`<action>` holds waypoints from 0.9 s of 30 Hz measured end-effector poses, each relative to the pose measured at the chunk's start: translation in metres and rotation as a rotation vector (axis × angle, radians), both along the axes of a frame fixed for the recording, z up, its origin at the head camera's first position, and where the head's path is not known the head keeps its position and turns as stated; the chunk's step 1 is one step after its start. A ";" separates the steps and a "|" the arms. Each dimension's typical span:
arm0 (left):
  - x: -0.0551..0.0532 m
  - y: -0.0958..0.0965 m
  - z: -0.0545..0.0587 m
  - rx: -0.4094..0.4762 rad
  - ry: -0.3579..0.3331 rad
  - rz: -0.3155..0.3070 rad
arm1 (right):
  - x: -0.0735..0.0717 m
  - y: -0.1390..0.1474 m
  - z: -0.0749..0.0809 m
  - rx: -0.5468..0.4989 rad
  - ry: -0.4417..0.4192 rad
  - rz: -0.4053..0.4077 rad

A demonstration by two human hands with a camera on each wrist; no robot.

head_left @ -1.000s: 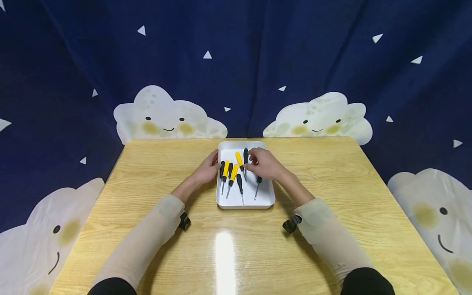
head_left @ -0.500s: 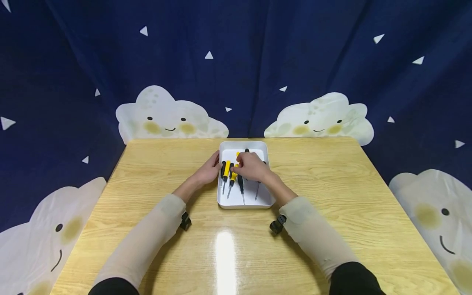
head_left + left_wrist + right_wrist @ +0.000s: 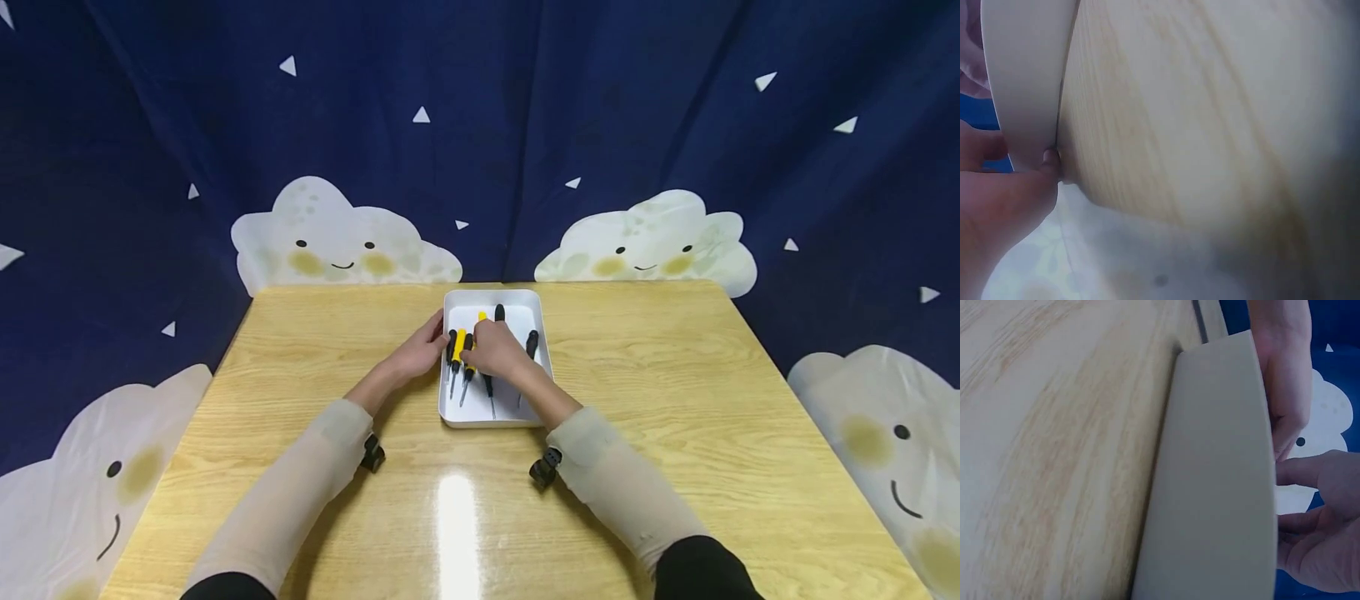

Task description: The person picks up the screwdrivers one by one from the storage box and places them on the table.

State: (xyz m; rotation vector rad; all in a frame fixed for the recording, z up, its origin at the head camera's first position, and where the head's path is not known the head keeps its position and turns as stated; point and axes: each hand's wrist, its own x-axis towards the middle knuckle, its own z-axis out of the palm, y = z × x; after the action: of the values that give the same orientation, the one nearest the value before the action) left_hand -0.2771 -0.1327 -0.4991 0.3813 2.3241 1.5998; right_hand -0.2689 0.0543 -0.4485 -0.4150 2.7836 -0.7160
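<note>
A white tray (image 3: 491, 423) holds several screwdrivers with yellow and black handles. My left hand (image 3: 420, 350) grips the tray's left wall, thumb at the rim and a finger low on the outer side in the left wrist view. Inside the tray, my right hand (image 3: 497, 350) reaches over a yellow-and-black screwdriver (image 3: 470, 372), thumb overlapping its handle. In the right wrist view, the tray wall hides that hand's fingertips (image 3: 1294, 472); I cannot tell whether they pinch the handle. Beside it lie a yellow-handled screwdriver (image 3: 459, 343) and a black-handled one (image 3: 452, 343).
At the tray's far side lie another yellow-handled screwdriver (image 3: 482, 316) and a black-handled one (image 3: 499, 312); a further black-handled screwdriver (image 3: 532, 343) lies near the right wall. The tray stands on a wooden table (image 3: 337, 500), before a dark blue curtain (image 3: 487, 125) with clouds.
My right hand has moved left and a little nearer across the tray, uncovering the black-handled screwdriver at the right and covering the middle ones. My left hand stays on the tray wall.
</note>
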 end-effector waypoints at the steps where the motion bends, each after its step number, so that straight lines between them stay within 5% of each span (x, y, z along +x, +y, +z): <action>1: 0.000 0.000 0.000 0.000 0.000 -0.001 | 0.000 -0.001 -0.001 0.008 -0.001 -0.003; 16: 0.002 0.000 0.001 -0.038 0.010 0.003 | 0.004 -0.012 -0.005 0.092 0.074 0.006; 27: 0.002 0.001 0.000 -0.030 0.022 -0.002 | -0.004 -0.009 -0.012 0.052 0.019 -0.062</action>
State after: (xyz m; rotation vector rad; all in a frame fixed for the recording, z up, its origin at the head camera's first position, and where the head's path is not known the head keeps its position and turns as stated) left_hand -0.2747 -0.1314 -0.4988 0.3958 2.3604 1.5655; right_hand -0.2733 0.0452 -0.4608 -0.3284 2.8371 -0.6551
